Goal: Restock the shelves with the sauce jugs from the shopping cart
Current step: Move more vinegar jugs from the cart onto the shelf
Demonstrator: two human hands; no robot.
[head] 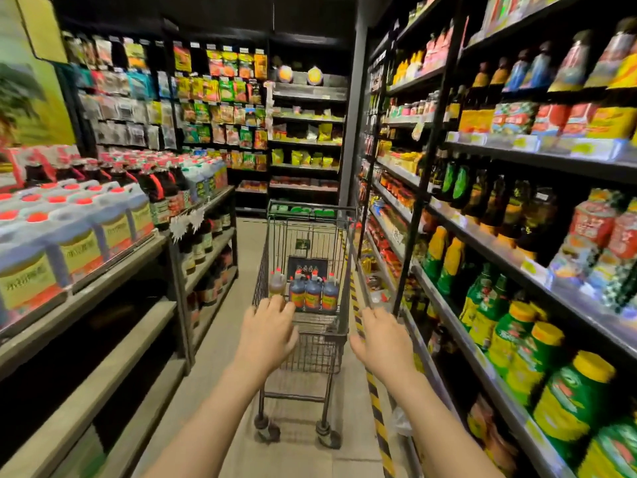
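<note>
Both hands reach for the cart (306, 236): left hand (267, 327) and right hand (382, 336) are spread, holding nothing. 4 jugs (312, 293) stand inside, awaiting shelving.

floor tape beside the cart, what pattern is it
Yellow and black diagonal stripes on the floor tape, seen in the head view.

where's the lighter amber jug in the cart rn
In the head view, the amber jug stands in the shopping cart, at the left end of the dark sauce jugs, just above the left hand.

Metal wire cart (303, 236), glossy plastic jugs (313, 294)
</note>
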